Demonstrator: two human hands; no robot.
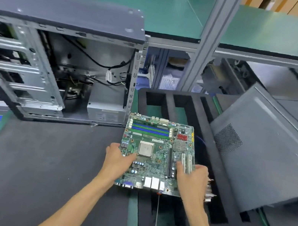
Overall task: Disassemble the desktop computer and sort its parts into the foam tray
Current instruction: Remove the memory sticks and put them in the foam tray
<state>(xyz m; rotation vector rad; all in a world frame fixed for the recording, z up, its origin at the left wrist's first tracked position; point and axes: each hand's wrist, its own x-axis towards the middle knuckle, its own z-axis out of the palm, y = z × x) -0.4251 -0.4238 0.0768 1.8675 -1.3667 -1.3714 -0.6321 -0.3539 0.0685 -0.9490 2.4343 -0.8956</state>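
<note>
A green motherboard (158,145) with blue memory slots and a silver processor is held over the black foam tray (213,158). My left hand (118,158) grips its left edge, thumb on top near the processor. My right hand (194,175) grips its right edge by the white expansion slots. The open computer case (53,70) stands on its side at the left, with loose cables and a grey power supply (105,111) inside. A finned heatsink (210,191) shows in the tray just right of my right hand.
A grey side panel (267,151) leans across the tray's right side. A screwdriver (156,219) with a thin shaft lies on the tray below the board. A dark mat (48,165) covers the bench at the left. A metal frame post (208,40) rises behind the tray.
</note>
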